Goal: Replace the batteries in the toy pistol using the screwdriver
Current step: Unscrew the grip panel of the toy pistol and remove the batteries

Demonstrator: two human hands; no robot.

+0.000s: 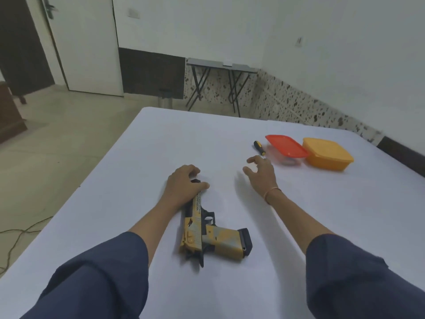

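Pistol (202,231), yellow and black, lay flat on its side on the white table (161,146), near the front and close to the person. Its long axis ran from near to far: the muzzle pointed away from the person, and the grip pointed right, ending in a black base. The left hand (184,180) covered the muzzle end, its fingers (190,169) curled over the tip and the thumb laid across the barrel. The right hand (261,171) was right of the pistol and apart from it, its fingers spread, loosely bent and holding nothing. Whether it touched the table could not be told. Just beyond its fingertips lay the screwdriver (259,147), black and yellow. A red lid (286,145) lay right of the screwdriver, against an orange box (327,154).
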